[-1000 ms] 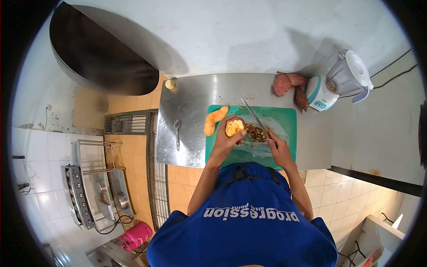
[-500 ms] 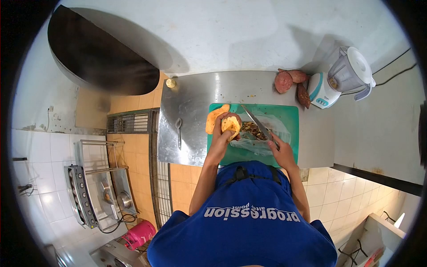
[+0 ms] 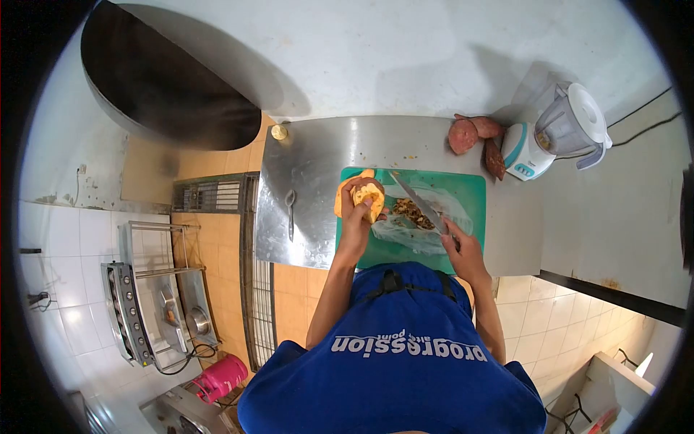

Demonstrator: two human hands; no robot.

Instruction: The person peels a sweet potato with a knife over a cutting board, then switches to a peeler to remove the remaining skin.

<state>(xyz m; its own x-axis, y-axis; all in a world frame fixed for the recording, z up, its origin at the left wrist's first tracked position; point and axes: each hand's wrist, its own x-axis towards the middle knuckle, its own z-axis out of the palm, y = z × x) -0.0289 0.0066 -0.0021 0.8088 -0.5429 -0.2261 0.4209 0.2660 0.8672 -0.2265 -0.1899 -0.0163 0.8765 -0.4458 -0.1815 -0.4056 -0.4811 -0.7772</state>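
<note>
My left hand (image 3: pixel 353 226) is closed around a partly peeled sweet potato (image 3: pixel 370 194), its orange-yellow flesh facing up and some brownish skin at its far side. In my right hand (image 3: pixel 465 254) is a knife (image 3: pixel 419 202), gripped by the handle, its blade slanting up and to the left. The blade is apart from the sweet potato. Below both lies a green cutting board (image 3: pixel 478 189) with a clear plastic bag (image 3: pixel 455 207) on it. Dark and yellow peelings (image 3: pixel 413 214) are heaped on the bag. A peeled orange piece (image 3: pixel 340 202) rests at the board's left edge, partly hidden by my left hand.
The steel table (image 3: pixel 311 166) carries a spoon (image 3: pixel 290 215) on the left and a small yellowish round item (image 3: pixel 279 132) at its far left corner. Several unpeeled sweet potatoes (image 3: pixel 463 136) lie beside a blender (image 3: pixel 531 148) at back right. Small scraps dot the table behind the board.
My left hand has turned the sweet potato slightly and shifted it a little to the left. My right hand and the knife have moved slightly, the blade now further from the sweet potato.
</note>
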